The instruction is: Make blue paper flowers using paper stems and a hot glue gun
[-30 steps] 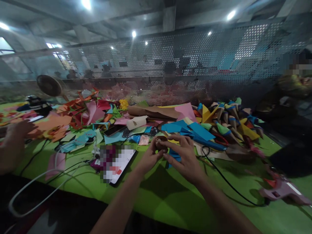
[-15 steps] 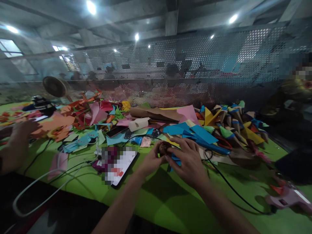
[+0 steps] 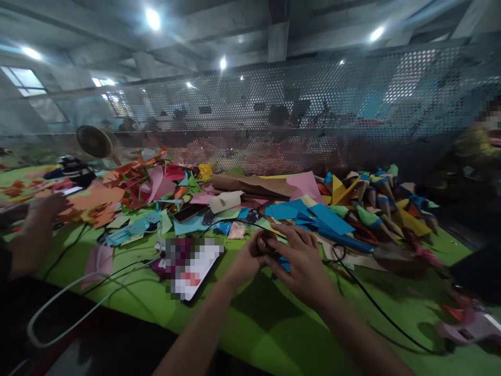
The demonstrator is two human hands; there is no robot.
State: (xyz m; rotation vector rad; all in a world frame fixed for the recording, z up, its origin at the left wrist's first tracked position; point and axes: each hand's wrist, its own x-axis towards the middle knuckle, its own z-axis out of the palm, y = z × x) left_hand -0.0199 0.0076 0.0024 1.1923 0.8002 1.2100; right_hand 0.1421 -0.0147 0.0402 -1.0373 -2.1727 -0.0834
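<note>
My left hand [image 3: 246, 260] is closed around a small brown rolled paper piece [image 3: 262, 242] above the green table, near the middle of the head view. Across from it, my right hand [image 3: 303, 261] presses its thumb and fingertips against the same piece. A bit of blue paper [image 3: 285, 263] shows below my right fingers; whether it is joined to the brown piece I cannot tell. My fingers hide much of the piece. Left of my hands, a phone [image 3: 199, 269] with a lit screen lies on the table [image 3: 254, 324].
Coloured paper [image 3: 151, 183] is heaped at the back left. Brown paper cones [image 3: 383, 201] with blue and green parts are piled at the right. A pink glue gun [image 3: 465, 326] lies at the right with a black cord [image 3: 376, 297]. Another person's hand [image 3: 41, 214] is at far left.
The whole view has shifted slightly to the right. My right fingers have moved a little over the brown piece, which stays between both hands.
</note>
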